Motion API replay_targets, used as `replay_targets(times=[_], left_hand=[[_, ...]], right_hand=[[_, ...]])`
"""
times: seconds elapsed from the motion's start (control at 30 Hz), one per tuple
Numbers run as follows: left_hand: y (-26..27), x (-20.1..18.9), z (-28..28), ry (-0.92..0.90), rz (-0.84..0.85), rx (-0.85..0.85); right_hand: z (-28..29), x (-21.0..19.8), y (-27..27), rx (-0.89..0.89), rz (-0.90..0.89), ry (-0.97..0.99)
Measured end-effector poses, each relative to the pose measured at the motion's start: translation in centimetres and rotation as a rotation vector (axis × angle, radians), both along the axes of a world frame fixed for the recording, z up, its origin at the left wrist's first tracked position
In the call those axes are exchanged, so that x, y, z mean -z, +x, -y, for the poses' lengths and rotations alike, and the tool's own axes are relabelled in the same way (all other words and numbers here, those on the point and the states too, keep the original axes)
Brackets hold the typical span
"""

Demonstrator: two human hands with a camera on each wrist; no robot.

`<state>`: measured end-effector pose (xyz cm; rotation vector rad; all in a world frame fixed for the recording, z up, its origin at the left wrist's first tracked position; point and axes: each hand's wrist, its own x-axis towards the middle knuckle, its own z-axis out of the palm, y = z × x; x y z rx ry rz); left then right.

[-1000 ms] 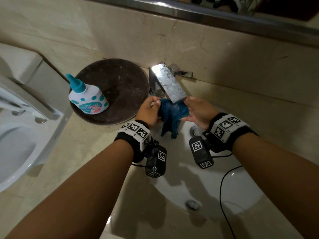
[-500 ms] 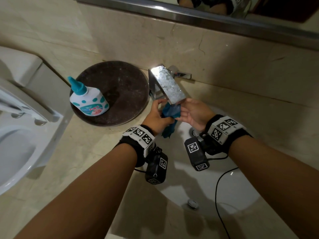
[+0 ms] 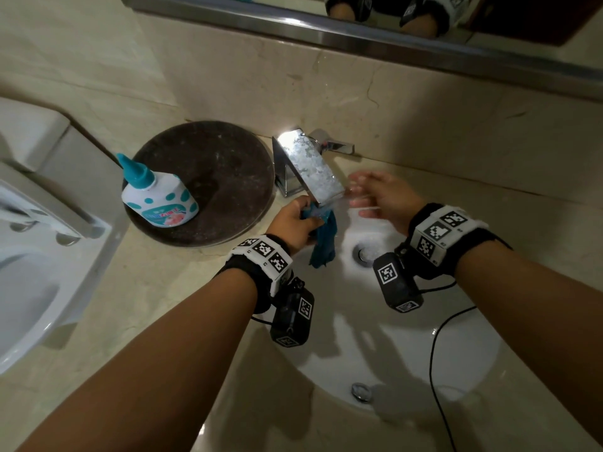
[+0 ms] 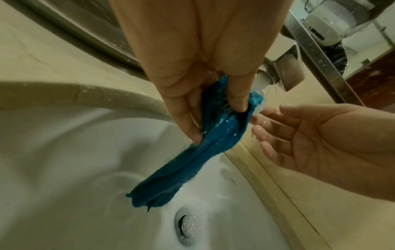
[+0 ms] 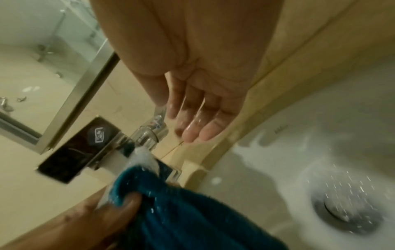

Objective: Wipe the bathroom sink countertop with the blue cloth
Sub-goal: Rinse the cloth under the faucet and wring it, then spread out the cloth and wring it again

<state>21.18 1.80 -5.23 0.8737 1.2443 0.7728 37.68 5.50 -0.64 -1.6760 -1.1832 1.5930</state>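
The left hand (image 3: pixel 295 220) grips the wet blue cloth (image 3: pixel 323 243) under the running tap (image 3: pixel 310 168), over the sink (image 3: pixel 408 347); at three o'clock, the right hand (image 3: pixel 381 199) hangs open, fingers spread.

Bathroom fixtures and a bottle beside the basin

A white bottle (image 3: pixel 160 197) with a teal cap and dots lies on a dark round tray (image 3: pixel 225 164). A white toilet (image 3: pixel 36 256) stands at far left, and a steel-framed mirror (image 3: pixel 375 17) hangs above.
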Motion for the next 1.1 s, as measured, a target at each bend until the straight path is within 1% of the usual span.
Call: replay_targets(times=[0.13,0.3,0.63,0.83,0.97,1.1], left_hand=[[-0.2,0.1,-0.1,0.002,-0.006,-0.005],[-0.7,0.3,-0.2,0.000,-0.063,-0.036],[-1.3,0.3,-0.4,-0.003,-0.044,-0.041],[-1.5,0.3,-0.3,0.031,-0.009,-0.063],[-1.4,0.2,-0.5,0.033,0.022,-0.079],[-1.2,-0.1,-0.5,-0.002,0.030,-0.082]], right_hand=[[-1.9,-0.9,-0.4,0.026,0.084,0.114],[-2.8,-1.5,-1.3,-0.055,0.140,0.134],[-2.9,-1.0,-1.5,-0.043,0.129,0.142],[-2.6,-1.1,-1.5,-0.026,0.130,0.143],[-2.5,-1.5,-1.6,-0.027,0.157,0.157],[-2.2,-1.7,-2.1,-0.050,0.189,0.177]])
